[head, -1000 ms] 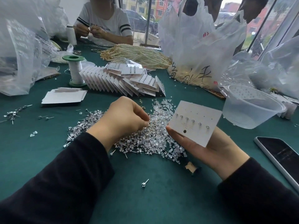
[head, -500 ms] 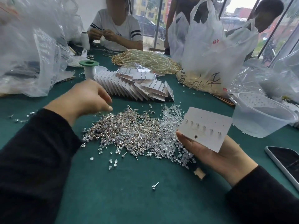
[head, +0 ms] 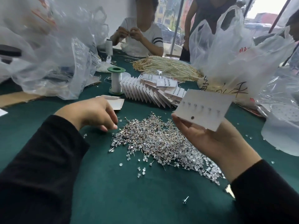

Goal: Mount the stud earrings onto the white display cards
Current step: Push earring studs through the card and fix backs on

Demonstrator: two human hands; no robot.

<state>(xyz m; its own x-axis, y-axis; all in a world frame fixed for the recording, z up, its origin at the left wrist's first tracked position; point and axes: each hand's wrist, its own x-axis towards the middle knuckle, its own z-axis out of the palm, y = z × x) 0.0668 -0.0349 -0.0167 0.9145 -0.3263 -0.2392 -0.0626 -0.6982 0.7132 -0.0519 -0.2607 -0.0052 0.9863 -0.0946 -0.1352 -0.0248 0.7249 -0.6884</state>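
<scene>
Item: left hand (head: 90, 113), at the pile's 10 o'clock, fingers curled down to the green worktop (head: 113, 183); whether they pinch a stud cannot be told. Centre: stud earrings (head: 155, 143), a large loose pile mixed with clear backs. At its 12 o'clock: finished cards (head: 145, 92), a fanned stack. At 1 o'clock: white display card (head: 205, 109), bearing six studs in one row, gripped between thumb and fingers of the right hand (head: 210, 143). Judgement: many cards done, far more studs remaining.

plastic bag (head: 226, 59), black handwritten character, perhaps 手
</scene>
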